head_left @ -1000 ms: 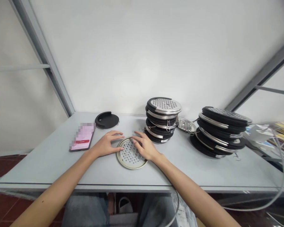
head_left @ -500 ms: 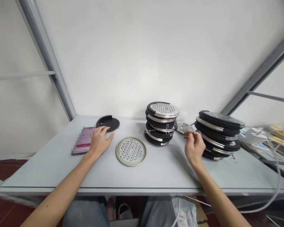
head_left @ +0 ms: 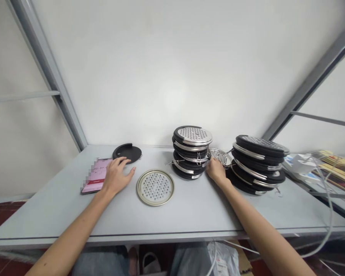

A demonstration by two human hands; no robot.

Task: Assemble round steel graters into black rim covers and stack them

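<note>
My left hand [head_left: 119,176] is held low over the table with its fingers apart, holding nothing. It partly covers a phone [head_left: 93,182] with a lit timer screen. Just beyond its fingertips lies a black round holder [head_left: 132,154] with a raised rim. A round perforated metal grater plate [head_left: 155,188] lies flat to the right of this hand. My right hand [head_left: 217,171] reaches between two stacks, close against the middle stack of graters [head_left: 191,155]. Its fingertips are hidden, so any grip cannot be made out. Another perforated metal plate [head_left: 220,156] shows just behind it.
A second stack of black-and-silver graters [head_left: 258,165] stands to the right, with small wire hooks hanging out. Papers and packages [head_left: 324,170] lie on a surface at the far right. A white cable [head_left: 330,214] hangs there. A wall and metal frame bars [head_left: 53,80] surround the table.
My right hand has moved left and away from me, from in front of the right stack into the gap between stacks. My left hand stays about the same; the view has shifted slightly.
</note>
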